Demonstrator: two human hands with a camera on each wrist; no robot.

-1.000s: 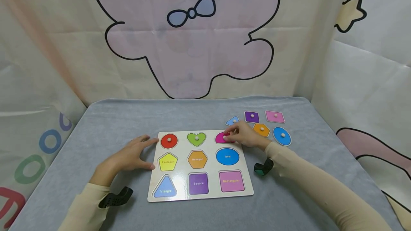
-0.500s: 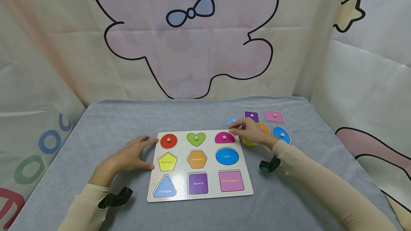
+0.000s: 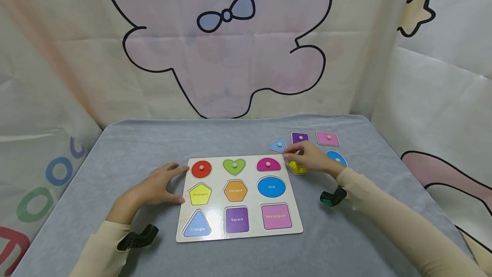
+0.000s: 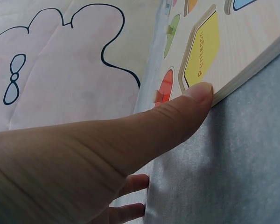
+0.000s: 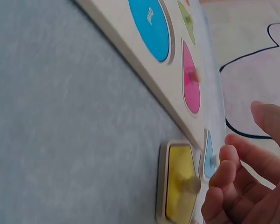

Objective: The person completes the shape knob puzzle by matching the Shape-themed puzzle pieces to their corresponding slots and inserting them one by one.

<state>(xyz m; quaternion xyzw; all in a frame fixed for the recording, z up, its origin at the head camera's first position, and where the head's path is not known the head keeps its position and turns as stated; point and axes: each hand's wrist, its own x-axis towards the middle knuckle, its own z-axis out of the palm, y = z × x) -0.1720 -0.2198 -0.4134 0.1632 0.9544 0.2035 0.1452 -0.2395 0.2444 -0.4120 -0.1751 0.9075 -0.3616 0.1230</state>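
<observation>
A white shape-puzzle board (image 3: 219,216) lies on the cloth. The red circle (image 3: 197,169), green heart (image 3: 229,168) and magenta semicircle (image 3: 261,166) sit in its top row, each with a knob. My left hand (image 3: 151,186) touches the board's left edge, its thumb (image 4: 191,100) straight beside the pentagon recess. Off the board's upper right corner hovers my right hand (image 3: 311,157), fingers loosely bent and holding nothing. Just below it lies the yellow pentagon piece (image 3: 295,170), its knob (image 5: 191,185) apart from the fingers in the right wrist view.
Behind my right hand lie the blue triangle (image 3: 276,145), purple square (image 3: 296,136) and pink rectangle (image 3: 333,139) pieces. The blue oval piece (image 3: 335,155) is partly covered by the hand. A grey cloth (image 3: 153,140) covers the table; a printed curtain (image 3: 226,63) hangs behind it.
My right hand has let go of the magenta semicircle's knob and moved right, off the board, to above the yellow pentagon piece. My left hand stays at the board's edge.
</observation>
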